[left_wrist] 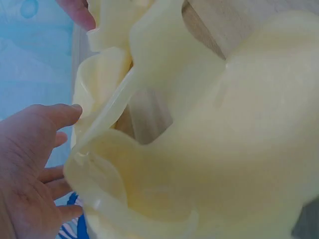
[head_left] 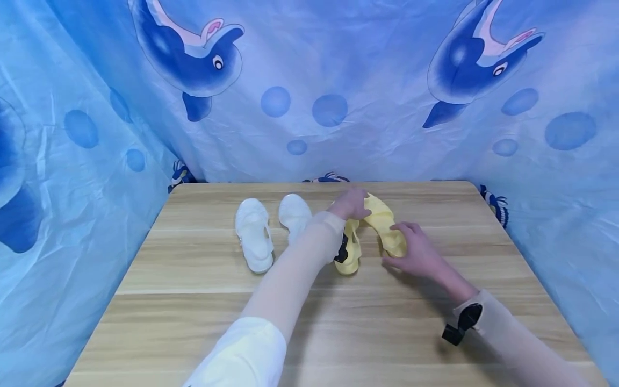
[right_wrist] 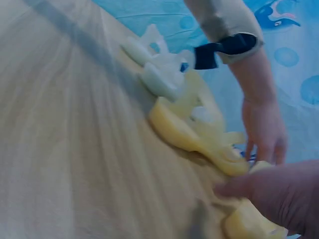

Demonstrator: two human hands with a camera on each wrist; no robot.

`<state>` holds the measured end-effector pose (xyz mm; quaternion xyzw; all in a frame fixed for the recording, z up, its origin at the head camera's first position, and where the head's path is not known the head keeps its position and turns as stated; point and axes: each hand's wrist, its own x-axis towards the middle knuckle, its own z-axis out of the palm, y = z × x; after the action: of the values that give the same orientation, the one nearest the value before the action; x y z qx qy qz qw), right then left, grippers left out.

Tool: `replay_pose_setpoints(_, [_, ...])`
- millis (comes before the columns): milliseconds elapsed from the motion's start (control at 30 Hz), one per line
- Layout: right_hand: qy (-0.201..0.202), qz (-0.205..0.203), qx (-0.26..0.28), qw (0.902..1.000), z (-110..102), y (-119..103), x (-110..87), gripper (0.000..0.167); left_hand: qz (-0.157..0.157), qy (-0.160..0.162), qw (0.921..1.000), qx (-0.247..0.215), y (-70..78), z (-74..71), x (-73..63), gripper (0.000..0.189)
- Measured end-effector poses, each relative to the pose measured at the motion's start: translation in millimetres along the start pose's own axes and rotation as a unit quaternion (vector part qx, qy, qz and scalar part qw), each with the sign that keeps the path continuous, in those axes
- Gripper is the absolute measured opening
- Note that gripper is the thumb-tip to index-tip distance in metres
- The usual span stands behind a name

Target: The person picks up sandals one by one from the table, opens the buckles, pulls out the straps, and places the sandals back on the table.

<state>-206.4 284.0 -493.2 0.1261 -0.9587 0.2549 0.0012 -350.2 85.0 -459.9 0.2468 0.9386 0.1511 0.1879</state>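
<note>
Two yellow slingback sandals lie on the wooden table, toes toward the back. The right-hand yellow sandal [head_left: 381, 219] slants, its heel turned to the right. At its toe is my left hand [head_left: 352, 203], fingers extended beside it. Around its heel, my right hand [head_left: 418, 252] holds thumb and fingers on opposite sides. My left forearm partly covers the other yellow sandal [head_left: 349, 264], which fills much of the left wrist view. In the right wrist view, my right thumb [right_wrist: 237, 188] overlaps the slanted sandal's heel [right_wrist: 246, 224].
To the left stand two white sandals [head_left: 253, 239], the second white sandal [head_left: 293, 211] partly behind my left arm. The wooden table [head_left: 193, 322] ends at a blue dolphin-print curtain [head_left: 300, 64] at the back and sides. Each wrist carries a black strapped camera.
</note>
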Motion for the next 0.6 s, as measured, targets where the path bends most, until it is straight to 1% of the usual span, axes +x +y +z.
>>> replay_pose_setpoints(100, [0.006, 0.006, 0.009, 0.9999, 8, 4, 1.6, 0.082, 0.008, -0.001, 1.0000, 0.001, 2.5, 4.1, 8.4, 0.056])
replay_pose_setpoints(200, [0.002, 0.009, 0.008, 0.9999, 15, 6, 7.6, 0.077, 0.007, -0.002, 1.0000, 0.002, 0.7, 6.9, 11.2, 0.013])
replay_pose_setpoints(233, [0.002, 0.008, 0.009, 0.9999, 16, 7, 8.8, 0.076, 0.006, -0.001, 1.0000, 0.004, 1.7, 7.1, 10.9, 0.011])
replay_pose_setpoints(300, [-0.001, 0.006, 0.016, 0.9999, 15, 8, 10.0, 0.077, 0.002, -0.003, 1.0000, 0.005, 5.7, 5.8, 9.1, 0.036])
replay_pose_setpoints(333, [-0.001, 0.003, 0.017, 0.9998, 13, 8, 9.9, 0.078, 0.000, -0.004, 1.0000, 0.005, 8.6, 3.8, 7.2, 0.045])
replay_pose_setpoints(367, [0.000, -0.001, 0.021, 0.9998, 10, 8, 9.3, 0.080, -0.001, -0.001, 1.0000, 0.005, 12.2, 1.2, 4.4, 0.046])
replay_pose_setpoints(400, [0.002, -0.005, 0.025, 0.9997, 6, 7, 7.8, 0.081, 0.000, -0.001, 1.0000, 0.004, 15.8, -1.9, 2.5, 0.045])
replay_pose_setpoints(467, [0.008, -0.011, 0.026, 0.9996, -4, 5, 2.9, 0.082, 0.010, -0.002, 0.9999, 0.010, 24.5, -9.2, -2.8, 0.040])
replay_pose_setpoints(500, [0.012, -0.015, 0.023, 0.9995, -9, 3, -0.8, 0.081, 0.020, 0.004, 0.9995, 0.022, 28.9, -12.5, -5.8, 0.032])
replay_pose_setpoints(567, [0.023, -0.028, 0.016, 0.9992, -18, -6, -7.9, 0.076, 0.035, 0.011, 0.9985, 0.041, 32.8, -20.4, -17.7, 0.008])
replay_pose_setpoints(600, [0.025, -0.030, 0.011, 0.9992, -21, -11, -12.5, 0.075, 0.044, 0.013, 0.9976, 0.051, 33.9, -23.3, -24.2, 0.010])
